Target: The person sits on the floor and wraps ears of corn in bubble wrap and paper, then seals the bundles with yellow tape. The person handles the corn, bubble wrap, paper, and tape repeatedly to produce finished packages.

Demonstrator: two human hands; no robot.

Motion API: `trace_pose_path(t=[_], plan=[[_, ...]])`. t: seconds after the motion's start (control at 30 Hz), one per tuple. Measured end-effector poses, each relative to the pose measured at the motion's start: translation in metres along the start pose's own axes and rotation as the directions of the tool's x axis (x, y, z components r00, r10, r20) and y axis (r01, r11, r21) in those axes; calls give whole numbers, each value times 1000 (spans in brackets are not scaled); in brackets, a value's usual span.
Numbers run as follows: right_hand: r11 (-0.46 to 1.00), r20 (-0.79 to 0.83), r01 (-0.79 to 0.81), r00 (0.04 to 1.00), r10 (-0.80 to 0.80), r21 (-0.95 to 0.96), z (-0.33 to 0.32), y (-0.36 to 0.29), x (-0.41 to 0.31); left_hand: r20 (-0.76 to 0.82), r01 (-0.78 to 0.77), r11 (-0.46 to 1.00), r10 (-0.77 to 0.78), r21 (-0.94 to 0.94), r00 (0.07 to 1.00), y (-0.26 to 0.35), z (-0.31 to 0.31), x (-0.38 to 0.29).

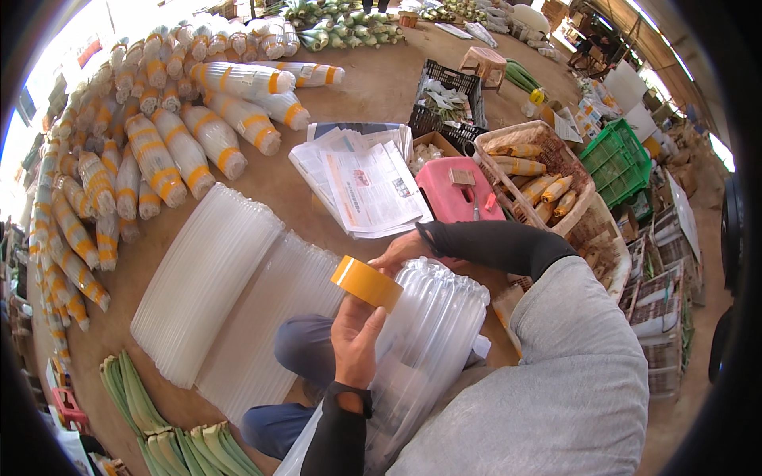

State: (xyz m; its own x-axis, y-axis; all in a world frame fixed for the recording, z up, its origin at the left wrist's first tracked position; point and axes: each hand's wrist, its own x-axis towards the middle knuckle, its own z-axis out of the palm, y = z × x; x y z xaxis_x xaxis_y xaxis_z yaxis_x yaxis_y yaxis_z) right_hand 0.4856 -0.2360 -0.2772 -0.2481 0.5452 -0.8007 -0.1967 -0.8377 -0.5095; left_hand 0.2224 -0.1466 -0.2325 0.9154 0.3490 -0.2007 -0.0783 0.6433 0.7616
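A roll of yellow packing tape point(367, 283) is held in my left hand point(355, 336), with the thumb against its near side. Behind the roll, my right hand point(402, 253) has its fingers at the tape's far edge. Its grip is partly hidden there. Beside both hands, a bundle wrapped in clear air-column cushioning point(437, 315) leans across my lap, its gathered end pointing away from me. What it encloses is blurred by the plastic. Two flat stacks of clear air-column sheets point(205, 279) lie on the floor to the left of my knees.
Finished bundles banded with yellow tape point(155, 157) are piled at far left. Ahead lie newspapers point(372, 184) and a pink stool point(461, 193) bearing a small box and a tool. Crates point(536, 172) stand at right. Cut long-leaved plants point(196, 449) lie near left.
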Motion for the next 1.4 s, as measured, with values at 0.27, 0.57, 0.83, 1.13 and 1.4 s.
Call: trace_pose_path(t=[0.27, 0.57, 0.83, 1.13, 1.4], plan=[[868, 63, -49, 998, 20, 494, -20, 81, 32, 46, 13, 1000, -12, -23, 999, -1, 1, -1], [885, 147, -3, 986, -74, 466, -57, 133, 55, 82, -7, 1000, 9, -28, 997, 3, 5, 1], [557, -214, 355, 667, -713, -751, -8, 11, -33, 28, -49, 998, 48, 28, 998, -4, -5, 1], [416, -294, 9, 693, -658, -909, 133, -83, -56, -40, -57, 998, 56, -26, 998, -22, -18, 15], [557, -402, 92, 597, -694, -826, 131, -61, -46, -108, -58, 964, 30, -259, 994, -32, -27, 19]])
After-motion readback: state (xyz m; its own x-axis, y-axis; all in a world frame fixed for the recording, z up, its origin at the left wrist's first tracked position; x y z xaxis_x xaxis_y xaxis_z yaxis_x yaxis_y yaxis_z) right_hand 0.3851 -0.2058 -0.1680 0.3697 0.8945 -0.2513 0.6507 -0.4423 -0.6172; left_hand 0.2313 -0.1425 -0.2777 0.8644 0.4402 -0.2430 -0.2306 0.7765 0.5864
